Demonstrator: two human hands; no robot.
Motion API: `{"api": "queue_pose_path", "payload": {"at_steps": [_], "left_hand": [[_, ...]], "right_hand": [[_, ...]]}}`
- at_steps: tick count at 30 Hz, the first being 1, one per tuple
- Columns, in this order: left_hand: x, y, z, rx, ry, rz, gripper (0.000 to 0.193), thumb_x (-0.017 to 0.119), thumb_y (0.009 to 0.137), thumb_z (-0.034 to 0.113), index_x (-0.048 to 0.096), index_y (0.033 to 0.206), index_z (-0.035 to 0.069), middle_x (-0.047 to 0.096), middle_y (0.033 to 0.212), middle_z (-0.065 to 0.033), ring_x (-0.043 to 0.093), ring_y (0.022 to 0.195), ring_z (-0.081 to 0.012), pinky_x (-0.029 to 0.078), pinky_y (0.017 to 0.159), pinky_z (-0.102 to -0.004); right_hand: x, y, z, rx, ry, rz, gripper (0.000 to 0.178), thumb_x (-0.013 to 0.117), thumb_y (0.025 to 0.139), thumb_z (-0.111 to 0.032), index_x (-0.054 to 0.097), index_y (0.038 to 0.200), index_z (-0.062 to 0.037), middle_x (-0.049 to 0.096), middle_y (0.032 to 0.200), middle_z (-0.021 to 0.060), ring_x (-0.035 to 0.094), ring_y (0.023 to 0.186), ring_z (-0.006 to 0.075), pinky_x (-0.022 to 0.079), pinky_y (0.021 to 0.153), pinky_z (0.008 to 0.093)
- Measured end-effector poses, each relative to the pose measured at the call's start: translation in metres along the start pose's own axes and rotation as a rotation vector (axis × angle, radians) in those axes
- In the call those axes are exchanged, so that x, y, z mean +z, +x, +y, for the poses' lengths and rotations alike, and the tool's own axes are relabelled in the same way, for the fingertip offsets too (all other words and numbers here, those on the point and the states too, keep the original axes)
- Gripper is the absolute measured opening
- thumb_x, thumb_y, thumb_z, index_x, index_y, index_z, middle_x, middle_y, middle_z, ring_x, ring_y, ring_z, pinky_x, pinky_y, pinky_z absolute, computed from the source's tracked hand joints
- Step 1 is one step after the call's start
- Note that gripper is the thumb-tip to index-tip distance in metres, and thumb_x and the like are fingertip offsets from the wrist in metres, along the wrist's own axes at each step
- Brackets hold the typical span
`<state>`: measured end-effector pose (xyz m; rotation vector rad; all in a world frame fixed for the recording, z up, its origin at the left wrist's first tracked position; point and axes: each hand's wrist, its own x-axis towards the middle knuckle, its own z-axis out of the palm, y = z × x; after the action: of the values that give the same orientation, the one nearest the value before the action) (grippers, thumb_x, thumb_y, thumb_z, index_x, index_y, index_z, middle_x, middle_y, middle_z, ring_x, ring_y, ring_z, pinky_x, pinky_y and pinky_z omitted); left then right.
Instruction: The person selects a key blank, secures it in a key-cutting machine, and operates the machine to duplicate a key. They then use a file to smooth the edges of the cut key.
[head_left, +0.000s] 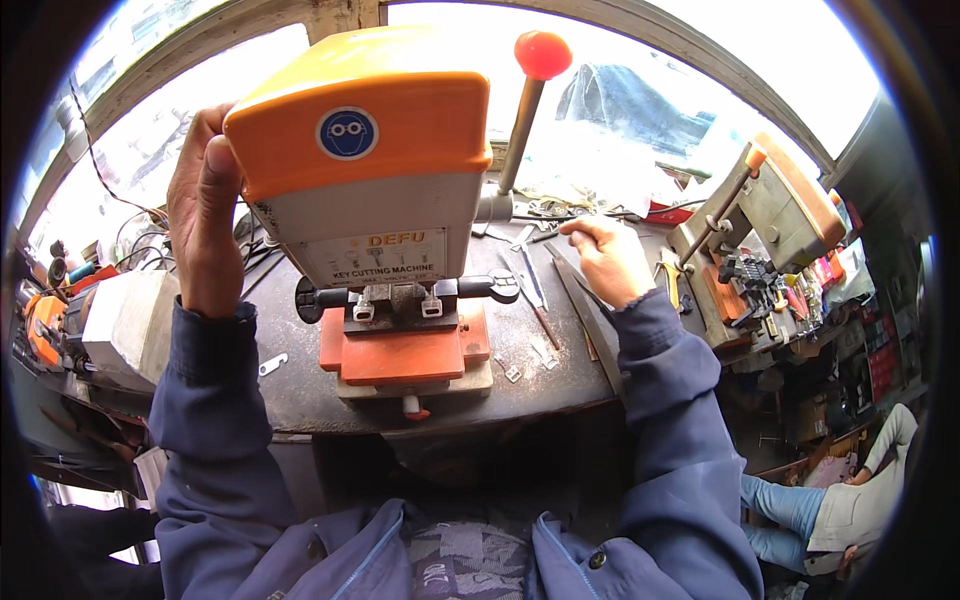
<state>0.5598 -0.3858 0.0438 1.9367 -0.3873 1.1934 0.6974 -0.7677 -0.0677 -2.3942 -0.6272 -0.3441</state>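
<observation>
"While the left hand [207, 205] grasps the left side of the orange cover [285, 130] of the key cutting machine [375, 235], what does the right hand [614, 264] do?"

"It is above the workbench [300, 405], to the right of the machine, with its fingers half bent. I cannot tell if they hold something."

"And where exactly is this machine?"

"It stands on the workbench, between the two forearms. Two keys [432, 307] sit side by side in its clamps."

"What is near the right hand?"

"A long dark metal strip [588, 312]. Farther right stands a second key cutting machine [782, 228]."
</observation>
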Motion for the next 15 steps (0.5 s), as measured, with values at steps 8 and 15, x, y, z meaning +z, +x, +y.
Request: {"api": "queue_pose_path", "payload": {"at_steps": [8,15], "left_hand": [[-0.007,-0.002,-0.004,-0.003,-0.030,-0.088,0.069,0.049,0.105,0.070,0.063,0.124,0.005,0.067,0.115,-0.0081,0.063,0.112,-0.0170,0.047,0.103,-0.0372],[-0.005,0.000,-0.008,0.083,-0.075,-0.107,0.067,0.048,0.108,0.064,0.062,0.129,0.002,0.068,0.117,-0.0091,0.064,0.114,-0.0164,0.048,0.103,-0.0347]], "right_hand": [[0.046,0.046,0.025,-0.238,-0.190,-0.142,0.042,0.049,0.090,0.001,0.070,0.127,-0.0023,0.072,0.110,0.0266,0.070,0.104,0.0434,0.056,0.092,0.0467],[0.042,0.045,0.047,-0.325,-0.239,-0.005,0.033,0.058,0.090,0.001,0.076,0.117,-0.0040,0.073,0.113,0.0193,0.065,0.112,0.0393,0.051,0.100,0.0452]]}}
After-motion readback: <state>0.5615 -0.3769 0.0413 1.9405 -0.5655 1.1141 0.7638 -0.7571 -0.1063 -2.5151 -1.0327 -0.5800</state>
